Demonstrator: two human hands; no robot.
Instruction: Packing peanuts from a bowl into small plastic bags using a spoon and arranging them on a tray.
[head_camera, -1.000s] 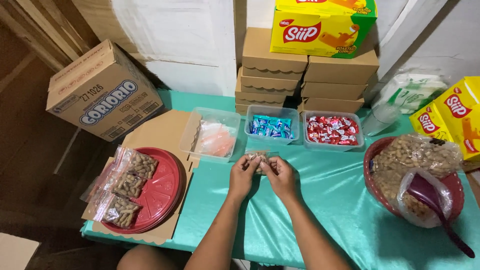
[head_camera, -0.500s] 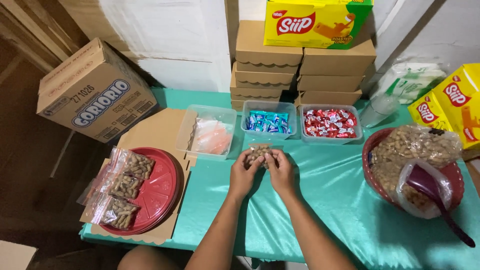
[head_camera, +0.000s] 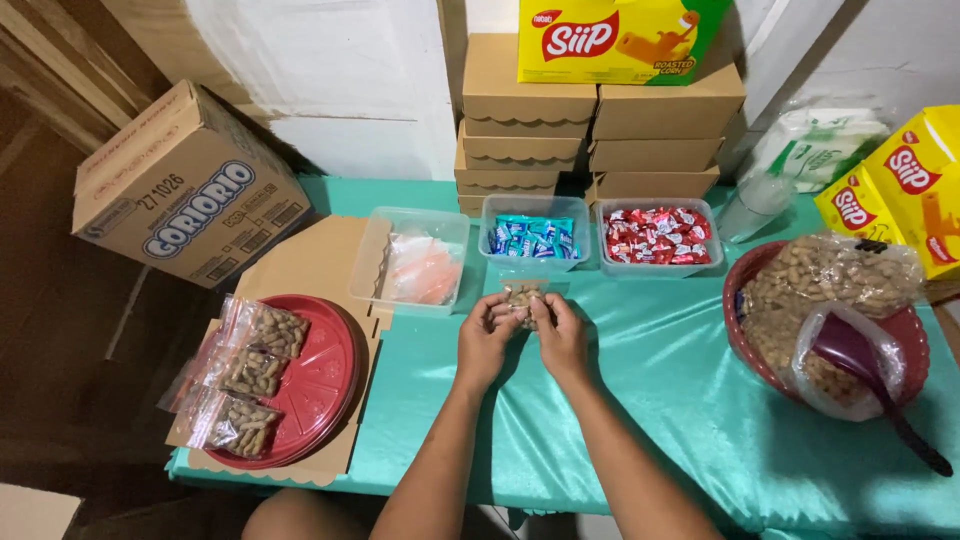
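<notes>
Everywhere, teal tablecloth (head_camera: 680, 380) under stacked cardboard boxes (head_camera: 600, 130).

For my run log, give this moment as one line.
left hand: holds small peanut bag | right hand: same bag | place: above teal tablecloth

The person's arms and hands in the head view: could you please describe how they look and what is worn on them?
Both forearms are bare, with no sleeves in view. The left hand and right hand wear no gloves, and no rings, watch or bracelets are visible.
</notes>
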